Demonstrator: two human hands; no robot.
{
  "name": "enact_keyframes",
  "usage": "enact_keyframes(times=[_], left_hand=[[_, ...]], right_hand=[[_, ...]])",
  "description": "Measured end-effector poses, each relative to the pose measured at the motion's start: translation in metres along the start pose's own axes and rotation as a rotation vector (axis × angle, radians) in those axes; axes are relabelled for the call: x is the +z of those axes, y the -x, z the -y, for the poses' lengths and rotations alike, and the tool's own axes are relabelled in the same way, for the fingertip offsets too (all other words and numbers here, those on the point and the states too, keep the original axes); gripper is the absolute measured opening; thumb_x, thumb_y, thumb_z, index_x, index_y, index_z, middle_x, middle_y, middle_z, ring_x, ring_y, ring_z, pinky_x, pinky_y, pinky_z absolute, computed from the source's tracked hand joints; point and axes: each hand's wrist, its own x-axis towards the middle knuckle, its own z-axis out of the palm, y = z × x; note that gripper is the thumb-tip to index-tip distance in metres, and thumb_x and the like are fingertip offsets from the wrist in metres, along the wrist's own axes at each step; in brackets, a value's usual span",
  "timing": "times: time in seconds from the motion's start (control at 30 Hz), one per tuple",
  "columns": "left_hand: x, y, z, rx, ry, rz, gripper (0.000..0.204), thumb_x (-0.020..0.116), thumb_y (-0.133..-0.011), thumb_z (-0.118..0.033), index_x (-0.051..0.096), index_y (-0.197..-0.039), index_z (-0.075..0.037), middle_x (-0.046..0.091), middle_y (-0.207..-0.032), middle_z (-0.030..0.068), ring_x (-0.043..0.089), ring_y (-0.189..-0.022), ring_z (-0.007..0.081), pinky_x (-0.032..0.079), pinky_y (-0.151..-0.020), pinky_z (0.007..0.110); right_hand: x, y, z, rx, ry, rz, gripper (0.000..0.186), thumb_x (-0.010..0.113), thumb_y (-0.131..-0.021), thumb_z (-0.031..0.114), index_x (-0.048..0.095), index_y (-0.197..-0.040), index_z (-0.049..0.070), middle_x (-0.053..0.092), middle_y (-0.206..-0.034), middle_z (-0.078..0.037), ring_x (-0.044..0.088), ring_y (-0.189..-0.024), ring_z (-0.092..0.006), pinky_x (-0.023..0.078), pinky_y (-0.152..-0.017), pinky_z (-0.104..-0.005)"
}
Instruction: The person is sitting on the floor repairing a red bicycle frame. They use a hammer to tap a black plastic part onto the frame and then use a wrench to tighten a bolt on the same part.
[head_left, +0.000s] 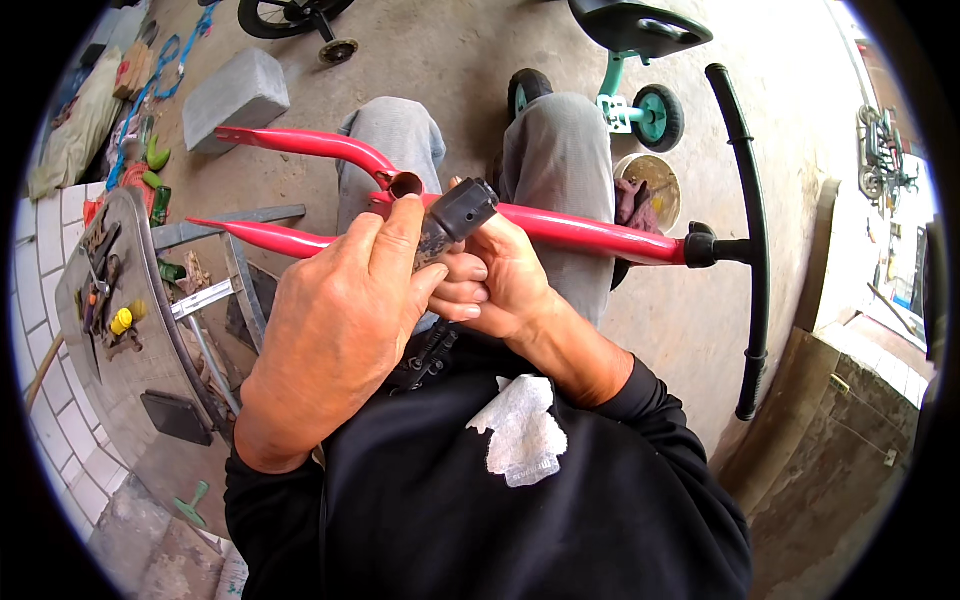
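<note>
A red bicycle frame [590, 232] lies across my knees, its forked end to the left and an open round tube at the middle. In front of it, my right hand [505, 275] has its fingers curled around a black cylindrical part [465, 208] with small holes and a worn, scuffed lower section. My left hand [345, 310] grips the same part from the other side, thumb against its lower end and fingers beside the frame's open tube. Black handlebars [752, 240] are fixed to the frame's right end.
A round table [150, 460] at the left carries tools, a yellow-capped item and a dark flat box. Ahead are a concrete block [237, 98] and a teal child's tricycle [620, 85]. A bucket [668, 180] with cloth stands past my right knee. Torn white paper [522, 432] rests on my lap.
</note>
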Motion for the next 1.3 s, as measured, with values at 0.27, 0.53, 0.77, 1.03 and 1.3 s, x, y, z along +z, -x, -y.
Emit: enact_keyframes(times=[0.27,0.53,0.77,1.03,1.3], left_hand=[[-0.002,-0.004,0.007,0.016,0.039,-0.018,0.049,0.067,-0.085,-0.009,0.048,-0.129,0.004,0.058,-0.090,0.0182,0.061,-0.073,0.0340,0.048,-0.061,0.039],[-0.016,0.021,0.059,-0.394,0.727,-0.363,0.036,0.051,-0.101,-0.020,0.050,-0.128,0.003,0.056,-0.080,0.0022,0.050,-0.062,0.0058,0.040,-0.055,0.019],[-0.007,0.035,0.074,-0.481,1.102,-0.455,0.043,0.054,-0.099,-0.025,0.048,-0.128,0.006,0.054,-0.077,0.0050,0.052,-0.058,0.0099,0.040,-0.051,0.021],[0.010,0.038,0.081,-0.444,1.205,-0.454,0.040,0.053,-0.100,-0.025,0.048,-0.125,0.005,0.054,-0.078,0.0062,0.052,-0.058,0.0114,0.042,-0.051,0.021],[0.018,0.031,0.079,-0.476,1.297,-0.432,0.040,0.049,-0.102,-0.030,0.049,-0.121,0.005,0.054,-0.077,0.0061,0.052,-0.058,0.0121,0.042,-0.050,0.022]], right_hand=[[0.007,0.000,0.003,-0.009,0.159,-0.053,0.050,0.036,-0.101,0.051,0.045,-0.074,0.010,0.031,-0.051,0.004,0.026,-0.040,-0.0087,0.025,-0.037,-0.0238],[0.014,0.014,0.040,-0.494,0.796,-0.358,0.035,0.053,-0.100,0.035,0.056,-0.084,0.004,0.040,-0.056,0.002,0.034,-0.043,-0.0058,0.029,-0.039,-0.0224],[0.001,0.036,0.054,-0.670,1.061,-0.519,0.020,0.059,-0.097,0.022,0.060,-0.092,0.003,0.051,-0.064,0.004,0.042,-0.051,-0.0026,0.033,-0.045,-0.0193],[-0.021,0.070,0.033,-0.304,1.454,-0.415,0.018,0.064,-0.095,0.018,0.061,-0.088,0.002,0.054,-0.069,0.003,0.049,-0.063,-0.0051,0.041,-0.056,-0.0217],[-0.026,0.076,0.027,-0.223,1.450,-0.551,0.020,0.064,-0.095,0.020,0.061,-0.090,0.001,0.054,-0.071,0.002,0.051,-0.066,-0.0066,0.043,-0.060,-0.0236]])
